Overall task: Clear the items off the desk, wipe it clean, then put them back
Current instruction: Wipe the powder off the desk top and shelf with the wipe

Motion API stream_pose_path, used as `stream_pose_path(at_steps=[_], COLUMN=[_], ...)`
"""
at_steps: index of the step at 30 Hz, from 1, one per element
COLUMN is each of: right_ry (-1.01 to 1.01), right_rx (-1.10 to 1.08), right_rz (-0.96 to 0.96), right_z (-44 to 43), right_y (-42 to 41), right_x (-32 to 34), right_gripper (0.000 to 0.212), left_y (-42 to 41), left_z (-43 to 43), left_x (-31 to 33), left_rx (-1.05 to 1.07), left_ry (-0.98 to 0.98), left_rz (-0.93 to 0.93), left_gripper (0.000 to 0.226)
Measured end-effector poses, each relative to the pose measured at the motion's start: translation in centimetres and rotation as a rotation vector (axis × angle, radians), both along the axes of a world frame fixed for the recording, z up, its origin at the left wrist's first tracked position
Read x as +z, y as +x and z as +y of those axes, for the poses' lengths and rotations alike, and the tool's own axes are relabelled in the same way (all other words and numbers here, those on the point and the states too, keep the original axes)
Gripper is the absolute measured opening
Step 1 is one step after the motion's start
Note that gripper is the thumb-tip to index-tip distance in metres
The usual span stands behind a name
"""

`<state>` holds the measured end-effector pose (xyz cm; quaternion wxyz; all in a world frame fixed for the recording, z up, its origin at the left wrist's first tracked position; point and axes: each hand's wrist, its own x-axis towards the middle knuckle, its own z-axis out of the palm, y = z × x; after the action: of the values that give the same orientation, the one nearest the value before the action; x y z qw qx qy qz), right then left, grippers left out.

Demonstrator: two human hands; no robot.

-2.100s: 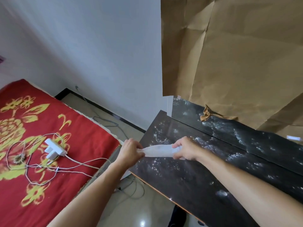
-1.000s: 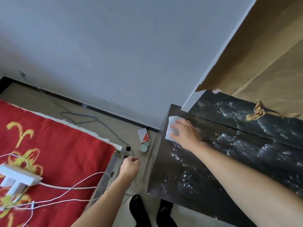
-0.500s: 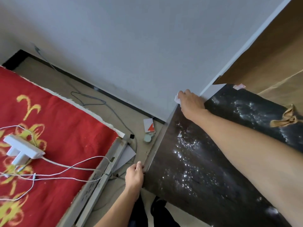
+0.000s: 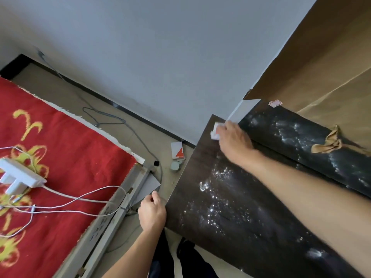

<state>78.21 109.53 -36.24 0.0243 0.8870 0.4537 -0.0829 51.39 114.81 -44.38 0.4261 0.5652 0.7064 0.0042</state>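
A person's right hand (image 4: 233,140) presses a crumpled white tissue (image 4: 214,131) onto the far left corner of a dark, glossy wood-grain desk top (image 4: 230,213), fingers closed down over the wad so that only its edge shows past the knuckles. The left hand (image 4: 153,212) is curled around the desk's near left corner, fingers clenched on the edge, apparently to steady the body or the desk.

The desk top carries no objects in view, so the clearing stage appears finished. Wiping looks barely under way: the tissue sits in the corner by the grey wall (image 4: 160,57), while pale speckled dust or residue glints across the middle of the surface and along the raised black ledge (image 4: 301,141) behind it. A twisted scrap of brown paper (image 4: 329,145) lies on that ledge, below a creased brown paper sheet (image 4: 331,77) covering the wall.

Most of the surface, by this judgement, remains to be wiped, and nothing has yet been returned. A white power strip (image 4: 20,175) with thin white cables (image 4: 80,199) rests on the red patterned bed cover (image 4: 60,147) to the left; whether it came from the desk cannot be told. A small red-and-white box (image 4: 177,150) and a round pale lid (image 4: 175,165) lie on the floor beside the desk.
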Motion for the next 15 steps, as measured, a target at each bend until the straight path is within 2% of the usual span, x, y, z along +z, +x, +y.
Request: stream_pose_path(at_steps=[3,5,7,12,13,15], right_ry=[-0.109,-0.051,0.04,0.011,0.046,0.171], right_rx=[0.04,-0.04,-0.109,0.102,0.072,0.004], right_rz=[-0.047,0.0,0.103,0.497,0.502,0.393], right_z=[0.9,0.1,-2.3,-7.3,-6.3,-2.9], right_y=[1.6,1.0,-1.2,-7.9,-7.1,-4.1], right_x=[-0.9,-1.7,-1.9,0.0,0.3,0.0], right_gripper=[0.038,0.033,0.02,0.008,0.008,0.01], left_y=[0.1,0.3,0.3,0.4,0.4,0.3], left_z=[0.1,0.1,0.0,0.0,0.0,0.0], left_x=[0.2,0.4,0.4,0.9,1.0,1.0], left_rx=[0.005,0.001,-0.013,-0.02,-0.015,0.0], left_ry=[0.028,0.038,0.042,0.046,0.045,0.039], left_rz=[0.003,0.0,0.003,0.007,0.005,0.006], left_gripper=[0.039,0.04,0.041,0.04,0.04,0.04])
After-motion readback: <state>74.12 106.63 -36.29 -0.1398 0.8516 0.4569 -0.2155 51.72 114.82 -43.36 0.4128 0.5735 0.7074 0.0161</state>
